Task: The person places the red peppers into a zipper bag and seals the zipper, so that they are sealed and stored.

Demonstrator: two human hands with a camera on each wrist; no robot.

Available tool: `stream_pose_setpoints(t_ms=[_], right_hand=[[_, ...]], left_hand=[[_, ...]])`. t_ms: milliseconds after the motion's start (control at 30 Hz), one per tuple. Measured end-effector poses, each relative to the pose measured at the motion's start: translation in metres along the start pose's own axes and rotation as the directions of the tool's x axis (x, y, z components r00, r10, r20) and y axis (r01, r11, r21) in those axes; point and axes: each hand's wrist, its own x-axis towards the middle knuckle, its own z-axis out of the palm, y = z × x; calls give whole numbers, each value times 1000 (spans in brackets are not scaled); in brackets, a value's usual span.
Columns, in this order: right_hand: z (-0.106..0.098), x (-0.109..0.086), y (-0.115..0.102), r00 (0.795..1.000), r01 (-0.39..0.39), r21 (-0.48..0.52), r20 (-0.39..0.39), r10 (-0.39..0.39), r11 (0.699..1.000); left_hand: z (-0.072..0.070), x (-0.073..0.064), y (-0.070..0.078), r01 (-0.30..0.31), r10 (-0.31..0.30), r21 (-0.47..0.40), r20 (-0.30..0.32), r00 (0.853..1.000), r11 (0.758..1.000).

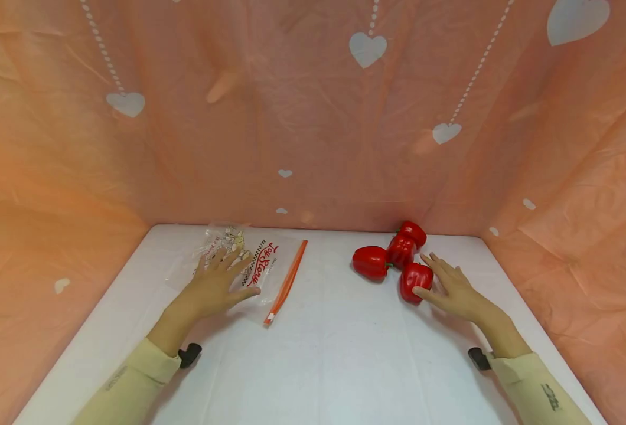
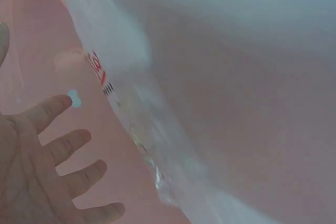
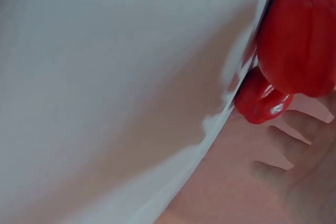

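Fingers apart, the left hand (image 1: 212, 290) hovers over a clear plastic zip bag (image 1: 280, 255), orange zip (image 1: 287, 284) facing right; the right hand (image 1: 455, 296), fingers spread, is beside 4 glossy red bell peppers (image 1: 401, 251).

The flat, clear plastic zip bag (image 1: 273, 254) carries red script lettering, a black-and-white checkered band and a yellowish cartoon figure, with an orange closure strip (image 1: 292, 273) and a white slider (image 1: 270, 317). The four glossy, blocky bell peppers (image 1: 370, 262) are bright red, one showing a green stem (image 1: 390, 265). The cloth-covered rectangular table (image 1: 345, 366) is plain white. The draped peach-orange fabric backdrop (image 1: 302, 130) bears white hearts and dotted white lines. The long cream-yellow cloth sleeves (image 1: 127, 383) bear dark printed marks; the small wrist cameras (image 1: 189, 355) are black.
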Motion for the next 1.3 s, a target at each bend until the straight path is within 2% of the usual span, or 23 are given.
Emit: stream_pose_setpoints(t_ms=[300, 467, 600, 733, 1000, 1200, 1300], right_hand=[[3, 0, -2, 1000, -4, 78, 25, 3, 997], [2, -4, -6, 999, -21, 112, 48, 16, 993], [2, -9, -8, 998, -20, 126, 57, 12, 992], [2, -13, -11, 999, 4, 126, 43, -9, 992], [1, -24, -16, 998, 52, 127, 21, -55, 991], [2, -29, -14, 991, 134, 93, -34, -131, 987], [2, -30, -13, 982, 184, 85, -63, -179, 979]], left_hand=[[8, 14, 26, -39, 38, 39, 28, 999, 998], [12, 20, 38, -63, 63, 26, 21, 998, 998], [17, 24, 44, -67, 66, 6, 40, 997, 998], [21, 27, 50, -59, 59, -3, 51, 997, 998], [26, 31, 62, -80, 80, 86, 1, 997, 993], [24, 32, 68, -66, 66, 99, 2, 998, 993], [24, 32, 70, -76, 78, 99, -21, 997, 992]])
